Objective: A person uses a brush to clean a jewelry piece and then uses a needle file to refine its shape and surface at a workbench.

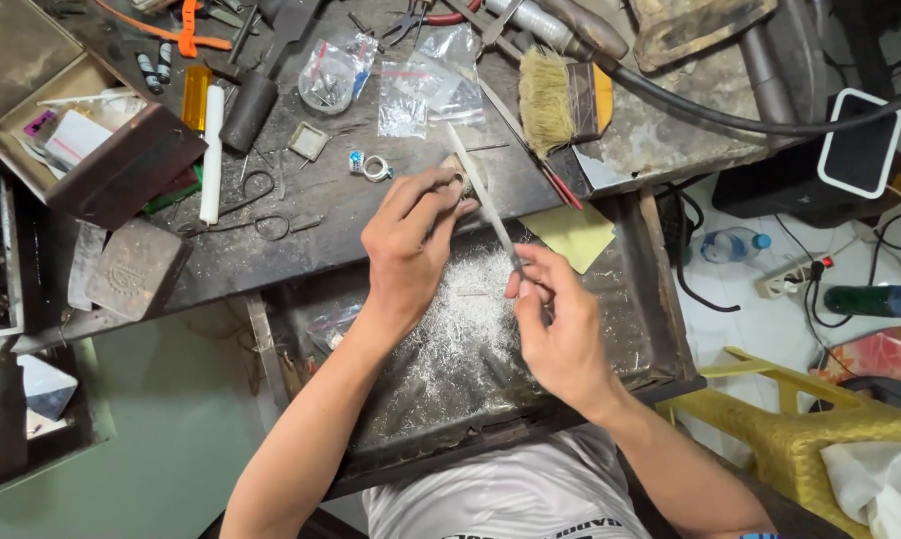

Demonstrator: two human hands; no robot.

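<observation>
Both fingers [440,190] around file [480,190]

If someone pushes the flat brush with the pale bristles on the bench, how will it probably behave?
The brush lies flat on its wide side, so it would probably slide, not roll. Its bristles look splayed and soft, so that end likely bends when pressed, while the handle end seems stiff. It looks light, so a small push may turn it toward the black hose beside it.
</observation>
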